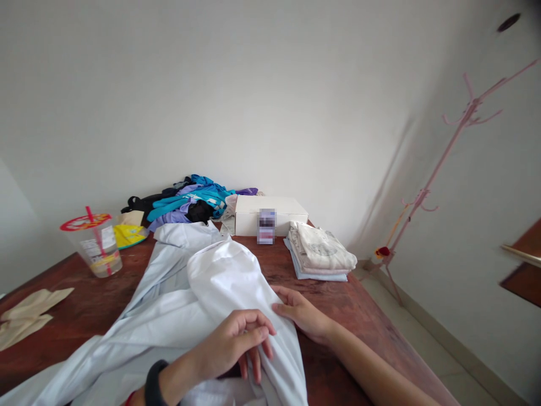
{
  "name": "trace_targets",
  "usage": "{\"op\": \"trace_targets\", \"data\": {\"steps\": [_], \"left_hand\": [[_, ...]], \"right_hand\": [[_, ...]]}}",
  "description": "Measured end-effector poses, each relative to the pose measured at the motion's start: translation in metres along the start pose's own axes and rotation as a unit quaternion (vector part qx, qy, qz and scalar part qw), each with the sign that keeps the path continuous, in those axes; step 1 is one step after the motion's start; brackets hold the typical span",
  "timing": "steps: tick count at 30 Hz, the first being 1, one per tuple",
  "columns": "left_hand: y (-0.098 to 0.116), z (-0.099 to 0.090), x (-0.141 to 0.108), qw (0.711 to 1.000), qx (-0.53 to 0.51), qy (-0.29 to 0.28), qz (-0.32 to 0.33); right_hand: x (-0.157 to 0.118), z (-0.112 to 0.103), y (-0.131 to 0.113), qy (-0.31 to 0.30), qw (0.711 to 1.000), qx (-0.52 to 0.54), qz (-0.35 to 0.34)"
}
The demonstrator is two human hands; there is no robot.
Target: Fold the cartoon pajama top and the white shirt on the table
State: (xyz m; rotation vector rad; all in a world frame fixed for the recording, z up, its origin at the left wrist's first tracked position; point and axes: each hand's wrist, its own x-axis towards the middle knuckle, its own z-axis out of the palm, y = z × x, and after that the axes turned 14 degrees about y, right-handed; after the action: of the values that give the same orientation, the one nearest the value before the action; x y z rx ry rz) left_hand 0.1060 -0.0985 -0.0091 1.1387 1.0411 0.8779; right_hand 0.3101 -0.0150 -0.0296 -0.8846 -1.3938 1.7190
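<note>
No legible txt; cup label print too blurry.

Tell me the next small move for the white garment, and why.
Perhaps ease the right hand outward to flatten the white garment: that hand's fingers are at the cloth's right edge, beside a raised, loose bulge, and the left hand is close by.

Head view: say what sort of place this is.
Likely a room in a home: a wooden table holds a heap of clothes and a folded stack, with a pink coat stand by the wall.
</note>
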Motion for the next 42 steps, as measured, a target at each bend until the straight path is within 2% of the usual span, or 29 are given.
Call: {"op": "trace_targets", "data": {"steps": [4,8,11,13,15,18,20,25,28,32,35,42], "left_hand": [[0.006,-0.003,-0.003,0.999,0.031,-0.012,-0.001],[0.009,-0.011,-0.005,0.995,0.072,-0.048,-0.048],[0.014,-0.017,-0.006,0.983,0.14,-0.092,-0.071],[0.018,-0.02,-0.007,0.973,0.194,-0.101,-0.078],[0.02,-0.022,-0.008,0.962,0.246,-0.078,-0.083],[0.019,-0.024,-0.007,0.948,0.314,-0.004,-0.055],[0.016,-0.024,-0.006,0.939,0.341,0.049,-0.01],[0.01,-0.018,-0.002,0.923,0.338,0.133,0.126],[0.002,-0.015,0.0,0.921,0.304,0.178,0.166],[-0.012,-0.017,0.0,0.922,0.268,0.185,0.208],[-0.017,-0.02,-0.001,0.916,0.277,0.182,0.228],[-0.005,-0.018,-0.003,0.911,0.304,0.149,0.237]], "right_hand": [[0.0,0.001,0.002,0.012,1.0,-0.009,-0.014],[0.001,0.0,0.002,0.045,0.999,0.012,-0.018],[0.005,-0.008,-0.001,0.122,0.991,0.041,-0.02],[0.009,-0.017,-0.002,0.186,0.981,0.051,-0.028],[0.013,-0.025,-0.001,0.235,0.97,0.049,-0.036],[0.019,-0.033,0.003,0.262,0.964,0.034,-0.04],[0.022,-0.035,0.007,0.259,0.965,0.015,-0.041],[0.027,-0.038,0.016,0.247,0.963,-0.074,-0.071],[0.028,-0.037,0.02,0.243,0.955,-0.13,-0.11],[0.023,-0.03,0.02,0.192,0.946,-0.197,-0.172],[0.016,-0.024,0.014,0.141,0.942,-0.237,-0.189],[0.009,-0.018,0.005,0.101,0.933,-0.283,-0.198]]}}
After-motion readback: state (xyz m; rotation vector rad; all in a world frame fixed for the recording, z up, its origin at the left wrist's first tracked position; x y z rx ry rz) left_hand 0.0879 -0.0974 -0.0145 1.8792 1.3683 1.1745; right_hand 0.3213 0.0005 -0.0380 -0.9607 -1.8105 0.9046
